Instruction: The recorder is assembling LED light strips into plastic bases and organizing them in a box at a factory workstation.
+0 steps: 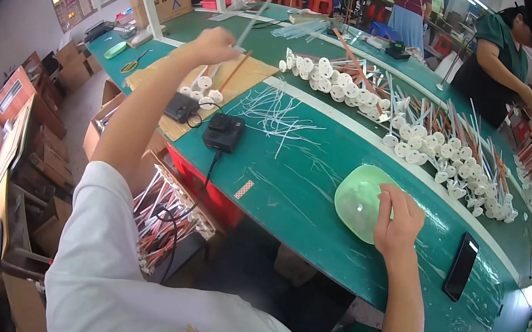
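Note:
My left hand (213,46) is raised over the brown cardboard sheet (258,71) at the left, blurred, with its fingers closed on a thin pale rod (257,17) that slants up and away. Under it, several rods with round white plastic heads (204,83) lie on the cardboard. Over the right edge of a light green bowl (361,185) is my right hand (400,218), thumb and fingers pinched together. Whatever they hold, if anything, is too small to make out. Inside the bowl are small, pale, indistinct pieces.
White-headed rods (350,90) line the conveyor beyond the green table (276,187). Loose white ties (279,117), a black corded device (223,132) and a phone (461,267) lie on the table. Scissors (135,61) rest far left. A co-worker (504,63) stands at the right.

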`<state>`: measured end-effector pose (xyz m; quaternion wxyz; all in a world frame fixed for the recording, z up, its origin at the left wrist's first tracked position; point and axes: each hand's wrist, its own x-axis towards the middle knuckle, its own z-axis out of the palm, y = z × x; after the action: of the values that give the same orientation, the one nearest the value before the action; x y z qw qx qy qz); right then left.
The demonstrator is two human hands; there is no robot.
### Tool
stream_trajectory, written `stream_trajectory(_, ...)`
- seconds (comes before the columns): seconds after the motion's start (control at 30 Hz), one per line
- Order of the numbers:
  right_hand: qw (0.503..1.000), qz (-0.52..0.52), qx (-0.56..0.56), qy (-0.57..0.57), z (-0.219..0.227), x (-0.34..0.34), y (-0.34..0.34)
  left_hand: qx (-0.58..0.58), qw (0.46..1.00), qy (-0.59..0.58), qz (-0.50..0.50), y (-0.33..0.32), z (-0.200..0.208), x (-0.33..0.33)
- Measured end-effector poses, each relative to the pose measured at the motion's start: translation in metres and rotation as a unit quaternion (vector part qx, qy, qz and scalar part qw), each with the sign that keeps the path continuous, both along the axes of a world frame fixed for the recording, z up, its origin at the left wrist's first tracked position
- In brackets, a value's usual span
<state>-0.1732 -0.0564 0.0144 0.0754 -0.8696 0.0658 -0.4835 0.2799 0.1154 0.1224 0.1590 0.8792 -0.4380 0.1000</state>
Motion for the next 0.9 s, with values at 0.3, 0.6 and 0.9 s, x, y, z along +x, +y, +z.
stream_trajectory(0.3,1.000,0.010,0.014,0.015,-0.005,0.000,0.001,0.072,0.991,-0.046,0.102,0.062,-0.048,0.084)
stream_trajectory(0.6,0.999,0.037,0.001,0.019,-0.006,0.008,0.003,0.028,0.994,0.075,0.080,0.071,-0.057,0.069)
stream_trajectory(0.9,0.998,0.057,0.005,0.028,-0.007,0.010,0.007,0.034,0.975,0.219,-0.015,0.074,-0.076,0.095)
